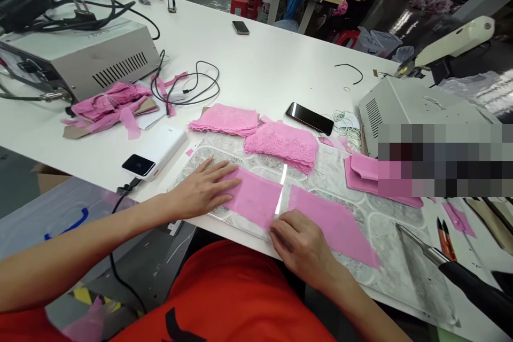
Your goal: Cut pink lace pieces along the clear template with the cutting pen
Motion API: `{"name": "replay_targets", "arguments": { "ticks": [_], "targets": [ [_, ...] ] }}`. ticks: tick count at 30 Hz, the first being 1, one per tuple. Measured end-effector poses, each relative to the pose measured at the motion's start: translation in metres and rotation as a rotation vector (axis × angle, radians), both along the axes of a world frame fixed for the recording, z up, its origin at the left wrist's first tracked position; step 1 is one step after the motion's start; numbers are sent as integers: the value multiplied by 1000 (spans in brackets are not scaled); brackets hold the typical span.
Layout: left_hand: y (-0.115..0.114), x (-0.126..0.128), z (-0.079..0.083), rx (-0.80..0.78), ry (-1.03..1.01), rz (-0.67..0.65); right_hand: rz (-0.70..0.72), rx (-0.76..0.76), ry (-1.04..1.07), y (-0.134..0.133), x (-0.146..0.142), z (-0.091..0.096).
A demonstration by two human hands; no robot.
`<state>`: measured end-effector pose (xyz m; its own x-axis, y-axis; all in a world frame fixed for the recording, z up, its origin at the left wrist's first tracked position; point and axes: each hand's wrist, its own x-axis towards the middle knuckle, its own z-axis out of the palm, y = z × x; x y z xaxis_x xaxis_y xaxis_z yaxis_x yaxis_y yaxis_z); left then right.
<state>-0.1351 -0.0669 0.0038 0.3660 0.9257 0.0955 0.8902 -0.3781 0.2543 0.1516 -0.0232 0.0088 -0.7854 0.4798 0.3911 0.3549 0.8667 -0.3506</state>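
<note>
Two flat pieces of pink fabric lie side by side on a grey marbled board [385, 230]. My left hand [208, 184] rests palm down, fingers spread, over the left end of the left pink fabric piece [256, 196]. At the other end of that piece, my right hand [302, 243] is closed, its fingertips pinched at the near corner; what they grip is hidden. A narrow shiny whitish strip [282, 189] runs away from those fingertips, between the left piece and the right pink fabric piece [332, 224].
Behind the fabric sit two stacks of pink lace pieces [226, 119] [282, 143] and a phone [310, 118]. A power bank [160, 152] is at left. On the right lie a black-handled hot-tip tool [452, 270] and orange tweezers [445, 239]. Grey metal boxes [108, 59] [417, 107] flank the table.
</note>
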Motion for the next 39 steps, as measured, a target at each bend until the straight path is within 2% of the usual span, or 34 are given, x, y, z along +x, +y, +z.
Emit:
{"name": "replay_targets", "arguments": {
  "ticks": [4,9,13,16,19,22,32,39],
  "targets": [
    [-2,-2,-5,36,112,4,-95,-20,70,0,22,1],
    [-1,4,-1,116,153,14,-350,58,169,3,74,-8],
    [13,33,10,167,117,-176,-539,166,173,3,116,-18],
    [32,65,14,142,89,-326,-613,205,175,1,133,-22],
    [50,91,14,85,90,-436,-636,195,197,-2,140,-24],
    [60,103,10,36,118,-483,-642,167,213,-3,142,-23],
    [50,101,5,156,213,-455,-622,100,127,2,144,-26],
    [47,99,5,108,237,-433,-596,85,130,2,147,-22]
  ]
}}
